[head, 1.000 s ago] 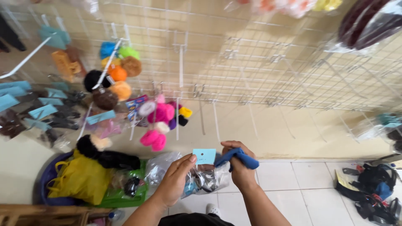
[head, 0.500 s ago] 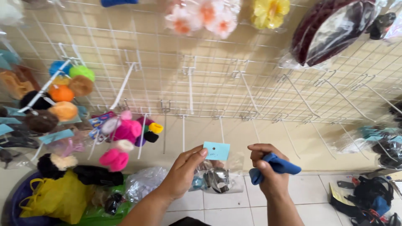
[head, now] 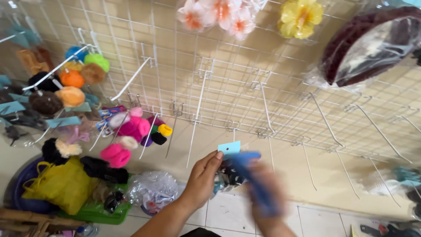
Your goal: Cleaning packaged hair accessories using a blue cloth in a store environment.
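Note:
My left hand (head: 201,177) pinches a small packet (head: 228,173) of dark hair clips by its light blue header card, held up below the white wire grid wall (head: 228,66). My right hand (head: 263,188) is blurred by motion and is shut on a blue tool (head: 250,169) that crosses in front of the packet. Bare white hooks (head: 198,118) stick out of the grid just above both hands.
Fluffy pom-pom hair ties (head: 127,131) hang on hooks at the left, more at the far left (head: 72,79). Fabric flowers (head: 219,13) and bagged headbands (head: 368,48) hang up top. A yellow bag (head: 61,184), a green tray (head: 96,213) and a clear plastic bag (head: 151,191) lie on the floor.
The view has tilted up and closer to the grid. My right hand with the blue tool has swung left toward the packet; my left hand keeps its hold on the card.

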